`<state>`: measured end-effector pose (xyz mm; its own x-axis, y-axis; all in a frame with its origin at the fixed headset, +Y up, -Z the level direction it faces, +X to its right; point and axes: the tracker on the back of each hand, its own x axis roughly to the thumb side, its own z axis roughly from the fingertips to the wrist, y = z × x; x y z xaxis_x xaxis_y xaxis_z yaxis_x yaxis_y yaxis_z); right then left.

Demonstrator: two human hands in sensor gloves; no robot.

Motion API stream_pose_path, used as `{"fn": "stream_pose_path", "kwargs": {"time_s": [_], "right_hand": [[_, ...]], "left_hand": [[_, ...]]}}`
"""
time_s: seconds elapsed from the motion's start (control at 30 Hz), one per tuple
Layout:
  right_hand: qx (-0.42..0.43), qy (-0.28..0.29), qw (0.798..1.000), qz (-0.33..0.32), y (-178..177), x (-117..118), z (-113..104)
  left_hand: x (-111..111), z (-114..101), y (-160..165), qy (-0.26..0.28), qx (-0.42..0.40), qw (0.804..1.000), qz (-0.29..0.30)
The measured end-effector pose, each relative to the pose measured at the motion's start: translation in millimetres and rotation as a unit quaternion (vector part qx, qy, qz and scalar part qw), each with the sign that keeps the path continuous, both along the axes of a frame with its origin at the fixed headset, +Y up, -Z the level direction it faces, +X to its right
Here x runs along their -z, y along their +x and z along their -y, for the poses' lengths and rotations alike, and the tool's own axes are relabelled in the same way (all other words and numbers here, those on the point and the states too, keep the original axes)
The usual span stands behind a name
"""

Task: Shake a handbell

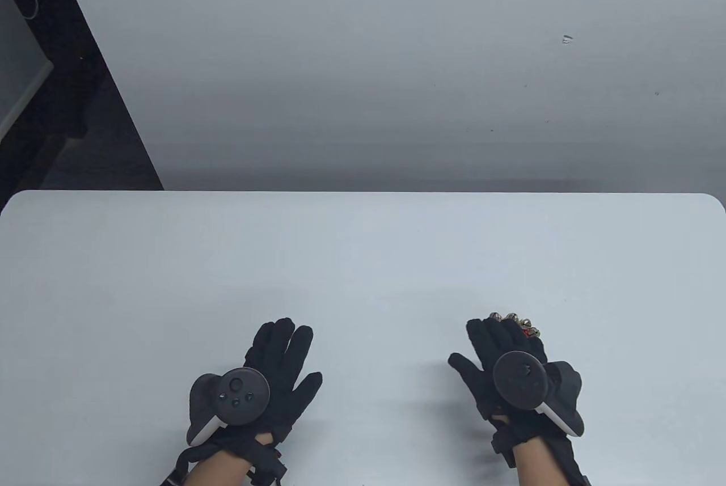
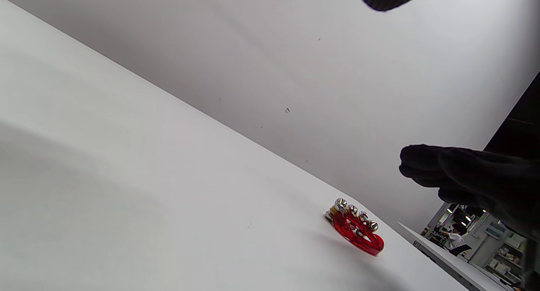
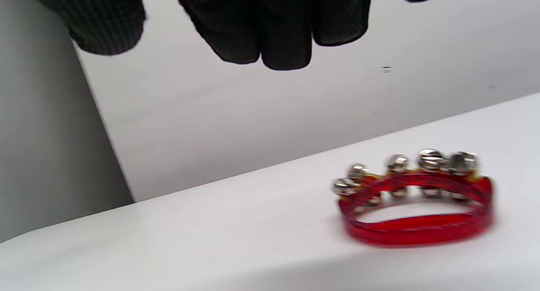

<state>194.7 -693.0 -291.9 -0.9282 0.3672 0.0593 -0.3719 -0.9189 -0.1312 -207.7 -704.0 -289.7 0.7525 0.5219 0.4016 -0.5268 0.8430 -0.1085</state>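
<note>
The handbell is a clear red plastic ring with several silver jingle bells along one side. It lies flat on the white table. In the table view only its bells show past my right hand, which hovers above it with fingers stretched out and holds nothing. In the left wrist view the handbell lies free on the table with my right hand above it. My left hand lies flat and open on the table to the left, empty.
A grey wall rises behind the table's far edge. A dark strip runs along the left of the wall. In the left wrist view a room with shelves shows beyond the table's end.
</note>
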Motion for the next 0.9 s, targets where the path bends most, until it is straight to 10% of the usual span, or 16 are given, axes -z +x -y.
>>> {"fn": "stream_pose_path", "kwargs": {"time_s": [0.43, 0.9], "right_hand": [[-0.109, -0.173, 0.975, 0.086, 0, 50, 66], [-0.177, -0.209, 0.951, 0.142, -8, 82, 90]], "left_hand": [[9, 9, -6, -0.021, -0.008, 1.000, -0.011], [9, 9, -6, -0.017, -0.014, 1.000, -0.009]]}}
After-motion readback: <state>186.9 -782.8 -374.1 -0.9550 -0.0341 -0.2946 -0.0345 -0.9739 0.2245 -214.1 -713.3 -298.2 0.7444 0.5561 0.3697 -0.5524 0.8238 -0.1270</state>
